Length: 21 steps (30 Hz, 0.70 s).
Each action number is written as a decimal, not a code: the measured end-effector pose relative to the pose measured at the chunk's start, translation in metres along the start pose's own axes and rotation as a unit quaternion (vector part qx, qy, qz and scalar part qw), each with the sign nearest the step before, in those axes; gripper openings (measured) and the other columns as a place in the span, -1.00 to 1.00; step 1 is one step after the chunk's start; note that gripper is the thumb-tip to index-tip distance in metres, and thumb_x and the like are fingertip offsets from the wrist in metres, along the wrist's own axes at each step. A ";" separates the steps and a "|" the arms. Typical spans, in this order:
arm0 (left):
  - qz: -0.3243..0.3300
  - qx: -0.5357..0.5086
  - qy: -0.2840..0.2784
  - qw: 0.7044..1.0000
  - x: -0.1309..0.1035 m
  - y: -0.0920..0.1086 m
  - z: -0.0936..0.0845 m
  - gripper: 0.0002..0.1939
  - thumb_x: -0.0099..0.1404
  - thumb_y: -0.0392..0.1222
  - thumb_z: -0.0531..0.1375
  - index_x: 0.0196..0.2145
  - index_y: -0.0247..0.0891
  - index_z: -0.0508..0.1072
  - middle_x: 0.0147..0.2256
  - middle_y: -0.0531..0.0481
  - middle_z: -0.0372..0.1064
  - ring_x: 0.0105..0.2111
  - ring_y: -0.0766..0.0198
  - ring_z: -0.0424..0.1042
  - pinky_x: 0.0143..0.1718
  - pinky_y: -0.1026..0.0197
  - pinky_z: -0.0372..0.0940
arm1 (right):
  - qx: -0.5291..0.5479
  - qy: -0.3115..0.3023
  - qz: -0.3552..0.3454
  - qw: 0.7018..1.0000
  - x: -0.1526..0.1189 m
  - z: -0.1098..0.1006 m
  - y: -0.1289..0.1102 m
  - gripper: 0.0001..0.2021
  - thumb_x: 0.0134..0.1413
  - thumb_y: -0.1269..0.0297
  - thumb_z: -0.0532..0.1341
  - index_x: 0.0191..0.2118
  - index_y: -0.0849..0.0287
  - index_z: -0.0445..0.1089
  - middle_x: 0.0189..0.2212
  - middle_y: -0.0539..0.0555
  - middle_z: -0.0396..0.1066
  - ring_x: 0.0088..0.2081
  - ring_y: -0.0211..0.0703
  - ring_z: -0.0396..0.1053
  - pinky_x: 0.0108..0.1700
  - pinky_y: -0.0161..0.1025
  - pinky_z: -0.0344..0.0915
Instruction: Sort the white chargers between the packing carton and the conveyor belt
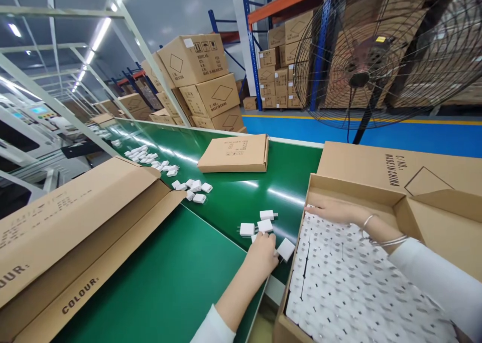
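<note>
My left hand (pixel 262 252) is closed over the green conveyor belt, its fingers curled down among loose white chargers. One white charger (pixel 286 250) sticks out tilted at its fingertips, beside the carton wall; the grip itself is partly hidden. Just beyond the knuckles lie a few more chargers, among them one with its prongs showing (pixel 247 229). On the right, an open carton (pixel 307 202) holds tightly packed rows of chargers (pixel 339 272). My right hand (pixel 337 212) rests on the far end of these rows, palm down with fingers stretched toward the carton's left wall.
More chargers (pixel 196 186) trail back along the belt (pixel 289 182). A flat closed carton (pixel 235 154) lies across its far side. At left, an open carton (pixel 86 197) stands with its flap out. Behind are a large fan (pixel 359 79) and stacked boxes (pixel 211 94).
</note>
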<state>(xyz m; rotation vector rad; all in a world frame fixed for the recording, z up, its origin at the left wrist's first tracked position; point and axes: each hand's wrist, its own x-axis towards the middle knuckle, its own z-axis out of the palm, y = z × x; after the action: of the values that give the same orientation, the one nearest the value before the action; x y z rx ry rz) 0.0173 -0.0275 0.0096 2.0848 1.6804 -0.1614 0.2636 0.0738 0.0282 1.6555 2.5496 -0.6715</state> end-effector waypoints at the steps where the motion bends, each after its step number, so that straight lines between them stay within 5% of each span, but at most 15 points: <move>1: 0.000 -0.056 0.017 0.998 -0.003 -0.006 -0.003 -0.58 0.08 -0.33 0.18 -0.05 -0.34 0.38 -0.08 -0.24 0.38 0.00 -0.02 0.29 0.00 0.03 0.26 | -0.014 0.005 0.009 1.000 0.001 -0.004 -0.004 -0.47 0.24 -0.08 -0.13 -0.23 0.12 0.49 -0.21 0.16 0.53 -0.16 0.03 0.46 -0.18 -0.14 0.30; 5: -0.028 -0.332 0.062 0.941 -0.009 -0.030 -0.019 -0.65 0.04 -0.22 0.22 -0.17 -0.32 0.44 0.08 -0.27 0.25 -0.04 0.04 0.35 -0.03 0.12 0.28 | -0.074 0.057 0.030 0.995 0.012 -0.003 -0.042 -0.48 0.31 0.16 -0.22 -0.11 0.32 0.42 -0.08 0.39 0.41 0.02 0.18 0.33 -0.01 0.06 0.17; 8: -0.029 -0.433 0.083 0.897 -0.006 -0.045 -0.021 -0.82 0.13 -0.15 0.16 -0.32 -0.30 0.39 -0.06 -0.21 0.36 -0.07 0.08 0.37 -0.04 0.13 0.26 | -0.095 0.033 -0.011 0.995 0.030 0.015 -0.082 -0.69 0.25 0.21 0.02 -0.08 0.27 0.38 -0.05 0.27 0.38 0.05 0.09 0.29 0.04 0.03 0.16; 12: -0.009 -0.508 0.068 0.858 0.000 -0.053 -0.014 -0.79 0.24 -0.08 0.07 -0.21 -0.23 0.26 -0.26 -0.01 0.38 -0.19 0.20 0.39 -0.14 0.16 0.28 | -0.096 -0.045 -0.041 0.994 0.054 0.040 -0.114 -0.74 0.18 0.17 0.18 -0.10 0.22 0.37 -0.11 0.10 0.40 -0.11 -0.09 0.38 -0.07 0.00 0.32; 15: -0.002 -0.449 0.086 0.889 -0.002 -0.053 -0.013 -0.78 0.20 -0.18 0.09 -0.18 -0.21 0.23 -0.26 0.02 0.35 -0.22 0.24 0.35 -0.22 0.22 0.26 | -0.079 -0.058 -0.046 0.994 0.059 0.041 -0.113 -0.73 0.20 0.17 0.17 -0.06 0.22 0.35 -0.11 0.10 0.39 -0.17 -0.13 0.40 -0.14 -0.06 0.38; 21: 0.015 -0.133 0.092 0.987 -0.014 -0.041 -0.030 -0.75 0.10 -0.37 0.12 -0.21 -0.25 0.37 -0.26 -0.04 0.27 -0.22 0.18 0.32 -0.20 0.19 0.23 | -0.032 -0.005 -0.072 0.997 0.044 0.017 -0.090 -0.66 0.10 0.09 0.23 -0.08 0.19 0.29 -0.26 0.05 0.41 -0.29 -0.15 0.40 -0.32 -0.26 0.30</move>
<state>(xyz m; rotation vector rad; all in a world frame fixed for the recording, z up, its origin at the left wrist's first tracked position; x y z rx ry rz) -0.0308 -0.0214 0.0298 1.9707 1.6694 0.2588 0.1618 0.0748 0.0319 1.4581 2.6721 -0.5981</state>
